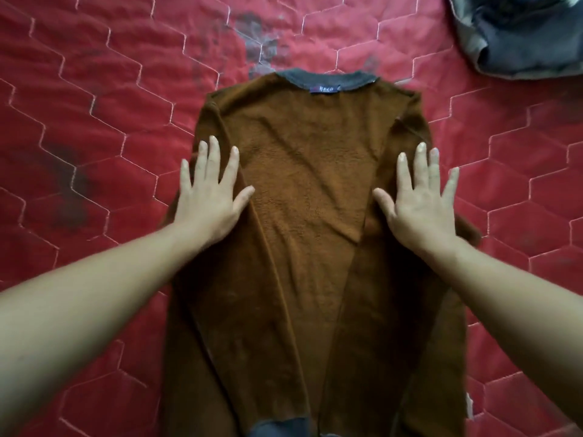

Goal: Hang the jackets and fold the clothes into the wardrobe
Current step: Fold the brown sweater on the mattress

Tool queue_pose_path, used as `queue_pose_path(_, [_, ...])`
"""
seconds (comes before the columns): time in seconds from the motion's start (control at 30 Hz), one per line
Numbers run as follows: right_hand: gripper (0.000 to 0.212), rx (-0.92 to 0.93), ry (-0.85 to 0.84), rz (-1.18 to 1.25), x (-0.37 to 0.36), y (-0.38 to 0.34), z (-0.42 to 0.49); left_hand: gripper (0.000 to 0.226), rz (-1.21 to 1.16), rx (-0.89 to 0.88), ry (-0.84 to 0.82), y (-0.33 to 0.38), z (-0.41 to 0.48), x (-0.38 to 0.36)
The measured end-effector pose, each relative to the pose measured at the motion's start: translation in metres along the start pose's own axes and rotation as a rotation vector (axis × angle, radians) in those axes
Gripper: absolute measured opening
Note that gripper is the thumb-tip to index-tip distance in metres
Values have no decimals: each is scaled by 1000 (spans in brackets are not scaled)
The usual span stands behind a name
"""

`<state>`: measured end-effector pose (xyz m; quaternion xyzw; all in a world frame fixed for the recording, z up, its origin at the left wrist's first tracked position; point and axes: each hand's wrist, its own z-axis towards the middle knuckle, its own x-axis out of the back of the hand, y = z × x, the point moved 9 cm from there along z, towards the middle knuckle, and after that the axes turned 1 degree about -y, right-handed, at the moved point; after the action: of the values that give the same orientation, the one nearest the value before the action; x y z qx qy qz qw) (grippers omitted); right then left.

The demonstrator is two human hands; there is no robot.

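A red quilted bedcover (94, 74), stitched in pale hexagons and smudged dark grey in places, carries everything; a brown fleece garment (299, 184) lies flat along its middle, sides folded inward, grey collar (328, 78) at the far end; a crumpled grey-blue garment (520, 36) lies at the far right, well apart.

Sweater (303, 216) on quilt (94, 89), under both hands

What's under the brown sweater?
The brown sweater lies on the red quilt, which shows all around it. Anything else beneath is covered by the fabric and cannot be seen. On top, the left hand and right hand press flat.
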<state>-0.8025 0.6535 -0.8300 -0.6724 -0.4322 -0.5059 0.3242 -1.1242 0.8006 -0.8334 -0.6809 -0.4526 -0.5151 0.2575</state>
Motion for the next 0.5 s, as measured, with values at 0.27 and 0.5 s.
queue_pose_path(0.27, [78, 251, -91, 1, -56, -41, -180, 71, 131, -221, -51, 21, -178, -87])
queue_pose_path(0.5, [72, 578, -207, -84, -116, -83, -321, 75, 191, -610, -213, 76, -320, -140])
